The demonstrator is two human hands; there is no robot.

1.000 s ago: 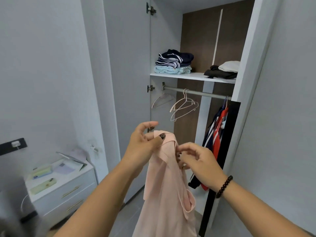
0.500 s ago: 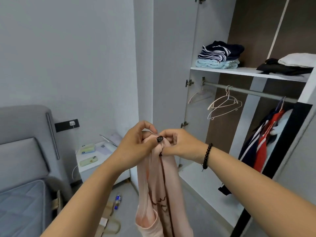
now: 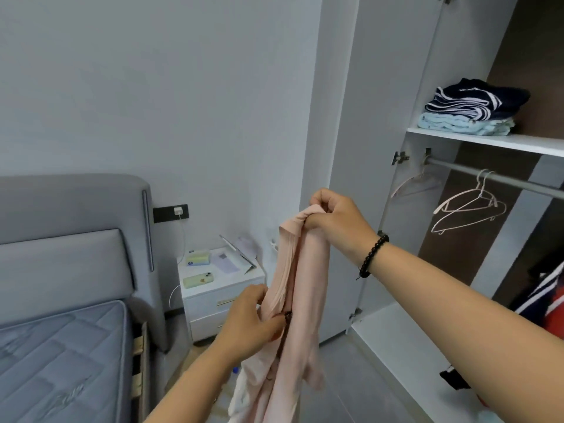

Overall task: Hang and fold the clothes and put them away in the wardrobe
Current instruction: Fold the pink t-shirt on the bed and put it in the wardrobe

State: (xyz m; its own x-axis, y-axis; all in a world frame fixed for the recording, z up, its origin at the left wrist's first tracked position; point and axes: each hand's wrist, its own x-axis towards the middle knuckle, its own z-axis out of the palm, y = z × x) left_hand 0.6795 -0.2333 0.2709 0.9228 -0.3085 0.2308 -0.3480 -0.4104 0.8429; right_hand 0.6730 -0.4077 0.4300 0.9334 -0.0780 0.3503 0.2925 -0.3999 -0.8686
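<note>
A pale pink shirt [image 3: 305,288] hangs folded lengthwise in front of me. My right hand [image 3: 335,216] pinches its top end, held high. Lower down, my left hand [image 3: 250,319] grips the shirt's left edge at mid-length. The open wardrobe [image 3: 381,117] is on the right. Its rail [image 3: 494,178] carries empty pink hangers [image 3: 467,209]. Folded navy and light blue clothes [image 3: 470,108] are stacked on the shelf [image 3: 488,141] above the rail. Red and navy garments [image 3: 549,303] hang at the far right edge.
A grey upholstered bed [image 3: 61,346] with a bare mattress fills the lower left. A white nightstand [image 3: 219,300] with a phone and papers stands between bed and wardrobe door. The wardrobe's white floor panel [image 3: 412,346] lies below my right arm.
My head has turned left, so the bed shows more and the wardrobe less. My left hand slid from the shirt's top down to its middle, while my right hand stayed at the top.
</note>
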